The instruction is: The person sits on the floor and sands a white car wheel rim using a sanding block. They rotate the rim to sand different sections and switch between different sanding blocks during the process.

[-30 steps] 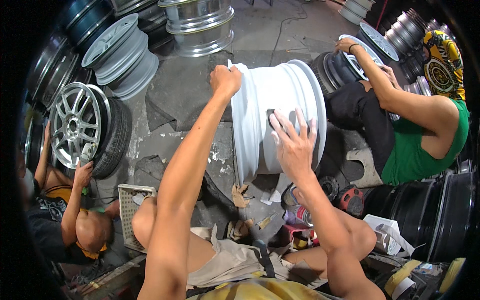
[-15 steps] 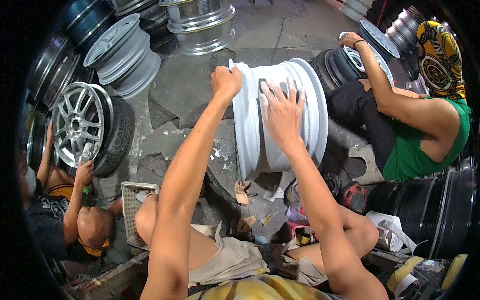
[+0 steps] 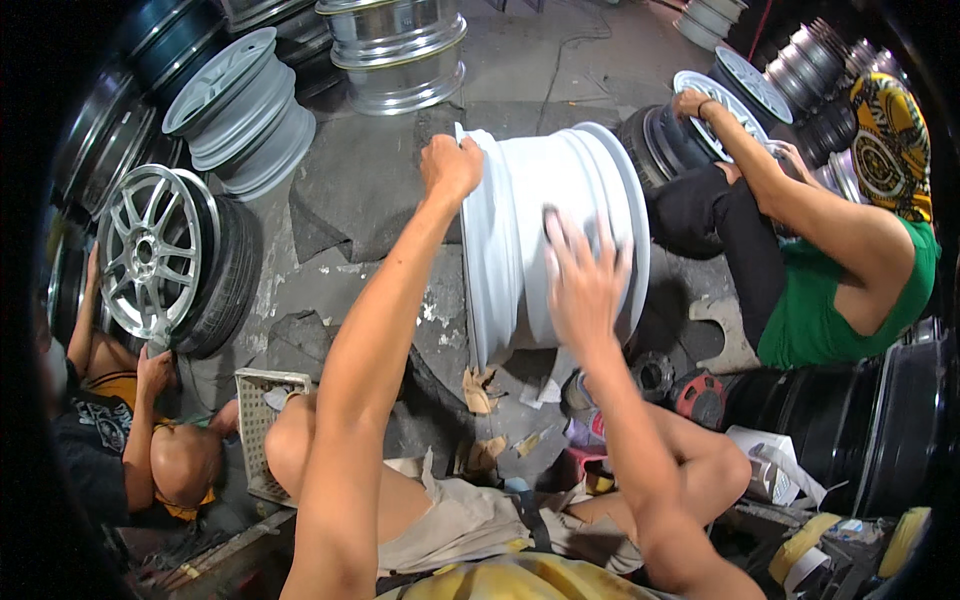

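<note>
A white-painted car wheel rim (image 3: 520,210) stands on edge on the grey concrete floor in front of me. My left hand (image 3: 450,165) grips the top of its left flange. Flat on the barrel lies my right hand (image 3: 585,280), fingers spread and blurred with motion; whether a sanding sheet sits under the palm I cannot tell. My bent knees sit below the rim.
Scraps of sandpaper (image 3: 480,390) litter the floor. A person in a green shirt (image 3: 830,290) at right handles another rim (image 3: 720,100). At left a person (image 3: 130,440) holds a silver spoked wheel with tyre (image 3: 165,260). Stacked rims (image 3: 400,50) stand behind; a plastic basket (image 3: 255,420) lies by my knee.
My right hand has slid across the rim's barrel, first upward, then back down toward me. My left hand has stayed on the flange.
</note>
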Action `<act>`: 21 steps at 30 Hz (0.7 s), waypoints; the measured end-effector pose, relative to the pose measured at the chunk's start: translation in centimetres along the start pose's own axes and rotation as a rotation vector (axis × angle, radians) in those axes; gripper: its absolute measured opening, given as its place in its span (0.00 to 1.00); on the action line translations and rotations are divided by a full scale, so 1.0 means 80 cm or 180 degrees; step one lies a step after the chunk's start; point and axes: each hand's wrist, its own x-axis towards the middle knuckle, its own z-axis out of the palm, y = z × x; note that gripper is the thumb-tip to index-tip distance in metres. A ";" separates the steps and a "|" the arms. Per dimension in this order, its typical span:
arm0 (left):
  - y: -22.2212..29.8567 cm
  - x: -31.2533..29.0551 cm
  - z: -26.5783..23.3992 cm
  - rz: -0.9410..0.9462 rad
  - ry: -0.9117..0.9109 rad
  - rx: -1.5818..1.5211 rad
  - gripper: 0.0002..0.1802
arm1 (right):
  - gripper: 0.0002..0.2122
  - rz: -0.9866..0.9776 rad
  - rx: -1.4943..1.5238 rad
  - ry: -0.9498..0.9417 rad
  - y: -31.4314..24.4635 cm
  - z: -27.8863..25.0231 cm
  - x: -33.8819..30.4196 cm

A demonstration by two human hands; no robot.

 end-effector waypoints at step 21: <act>0.005 -0.021 -0.008 0.0044 -0.0118 -0.0164 0.23 | 0.20 -0.0240 -0.0294 -0.0103 0.029 0.021 0.069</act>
